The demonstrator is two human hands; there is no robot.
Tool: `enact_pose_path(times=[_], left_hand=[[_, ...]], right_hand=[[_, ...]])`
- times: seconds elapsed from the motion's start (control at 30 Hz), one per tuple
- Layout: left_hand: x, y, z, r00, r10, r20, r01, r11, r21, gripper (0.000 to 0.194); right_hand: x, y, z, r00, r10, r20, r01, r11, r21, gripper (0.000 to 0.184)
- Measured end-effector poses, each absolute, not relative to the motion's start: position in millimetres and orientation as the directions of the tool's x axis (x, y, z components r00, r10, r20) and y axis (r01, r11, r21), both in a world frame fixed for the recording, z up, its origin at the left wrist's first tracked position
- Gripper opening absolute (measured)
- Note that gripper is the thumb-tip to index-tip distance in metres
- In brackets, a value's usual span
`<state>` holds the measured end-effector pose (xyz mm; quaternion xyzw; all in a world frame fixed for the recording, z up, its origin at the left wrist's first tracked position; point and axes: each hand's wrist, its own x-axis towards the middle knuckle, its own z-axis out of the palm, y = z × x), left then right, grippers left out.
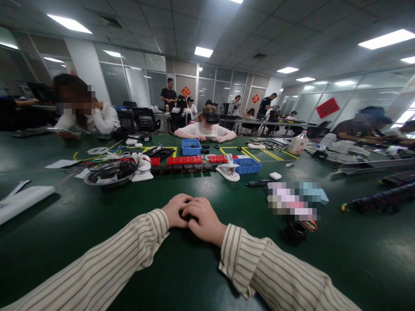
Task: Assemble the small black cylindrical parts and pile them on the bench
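Note:
My left hand (175, 211) and my right hand (203, 220) rest together on the green table (201, 268), fingers curled and touching each other. A small dark object shows between them; I cannot make out what it is. Both arms wear striped sleeves. Beyond the hands lie a row of red and black parts (184, 160), a blue bin (247, 165) and a white holder (228, 169).
A second blue bin (191, 147) stands before a person seated opposite. A round tray with cables (110, 172) lies at the left, a black roll (295, 231) at the right, a white bottle (298, 142) farther back. Other people sit around the table.

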<state>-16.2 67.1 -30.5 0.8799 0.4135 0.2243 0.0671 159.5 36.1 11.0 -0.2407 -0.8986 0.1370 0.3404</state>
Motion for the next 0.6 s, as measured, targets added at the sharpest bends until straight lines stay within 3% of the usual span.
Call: enact_pose_path(times=[0.1,0.2,0.3,0.4,0.6], left_hand=[[-17.7,68.2,-31.8,0.571,0.748,0.338,0.683,-0.662,0.310,0.046],[-18.4,67.5,-32.1,0.546,0.769,0.332,0.690,-0.638,0.342,0.057],[-17.4,64.8,-31.3,0.512,0.798,0.317,0.724,-0.600,0.341,0.065],[-15.1,61.7,-27.3,0.482,0.812,0.329,0.750,-0.577,0.324,0.070],[-13.7,61.5,-17.5,0.509,0.767,0.389,0.701,-0.632,0.330,0.033]], right_hand=[[159.9,33.5,13.6,-0.686,0.463,0.562,0.277,0.880,-0.387,0.017],[160.0,33.5,13.4,-0.632,0.511,0.582,0.304,0.855,-0.420,0.025],[158.9,35.0,10.3,-0.552,0.603,0.576,0.412,0.798,-0.441,0.038],[157.0,35.9,7.2,-0.499,0.676,0.543,0.543,0.732,-0.413,0.039],[154.7,33.6,7.9,-0.452,0.730,0.513,0.685,0.653,-0.324,0.021]])
